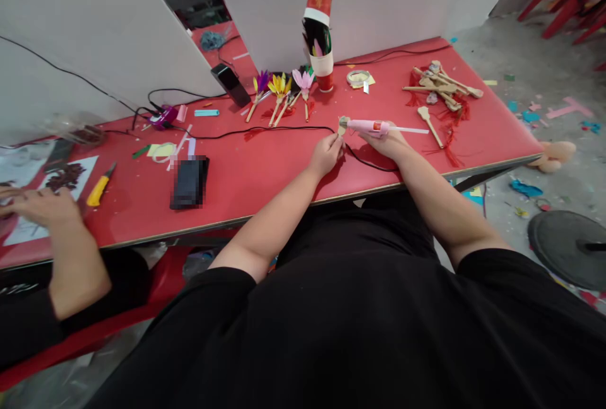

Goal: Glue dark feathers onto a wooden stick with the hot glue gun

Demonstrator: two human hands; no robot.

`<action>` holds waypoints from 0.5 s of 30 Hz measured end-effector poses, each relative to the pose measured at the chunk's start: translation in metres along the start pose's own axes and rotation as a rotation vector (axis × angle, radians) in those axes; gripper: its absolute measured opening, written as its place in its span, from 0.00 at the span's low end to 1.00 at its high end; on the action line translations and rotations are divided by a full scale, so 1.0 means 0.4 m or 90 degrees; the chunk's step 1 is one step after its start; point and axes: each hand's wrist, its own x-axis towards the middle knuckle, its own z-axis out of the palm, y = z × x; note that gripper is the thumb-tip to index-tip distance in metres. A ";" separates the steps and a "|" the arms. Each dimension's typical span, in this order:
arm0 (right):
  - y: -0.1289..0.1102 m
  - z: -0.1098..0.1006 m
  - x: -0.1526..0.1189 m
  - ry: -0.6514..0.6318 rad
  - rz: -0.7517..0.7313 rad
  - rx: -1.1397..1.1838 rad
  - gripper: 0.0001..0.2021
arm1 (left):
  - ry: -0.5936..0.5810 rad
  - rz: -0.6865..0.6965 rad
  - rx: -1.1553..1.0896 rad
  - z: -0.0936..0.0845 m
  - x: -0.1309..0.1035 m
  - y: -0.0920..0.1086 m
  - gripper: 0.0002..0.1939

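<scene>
Left grip (327, 153): pinching a small pale piece (341, 130) between its fingertips
Right grip (384, 144): closed around a pink glue gun (367, 126), nozzle toward the left grip, at the pale piece
Loose wooden stick (430, 126): on the tabletop (265, 175), right of the right grip
Wooden pile (442, 88): beyond and right of the right grip
Feather flowers (280, 87): beyond and left of the left grip

A craft workshop — coloured scraps (570, 108) litter the floor (495, 49) at right; on the table (265, 185) are a cutter (98, 190) at left, flowers (279, 86) at upper centre and heaped sticks (438, 88) at upper right — with a glue gun (367, 127) mid-frame and a co-worker's hand (50, 206) far left.
</scene>
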 end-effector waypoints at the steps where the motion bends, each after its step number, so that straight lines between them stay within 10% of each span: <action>1: -0.003 0.000 -0.008 -0.003 -0.001 0.004 0.23 | -0.002 0.002 0.000 0.000 -0.009 0.005 0.25; 15: -0.023 0.018 -0.041 0.044 0.002 0.000 0.23 | -0.002 0.039 -0.016 -0.007 -0.020 0.008 0.21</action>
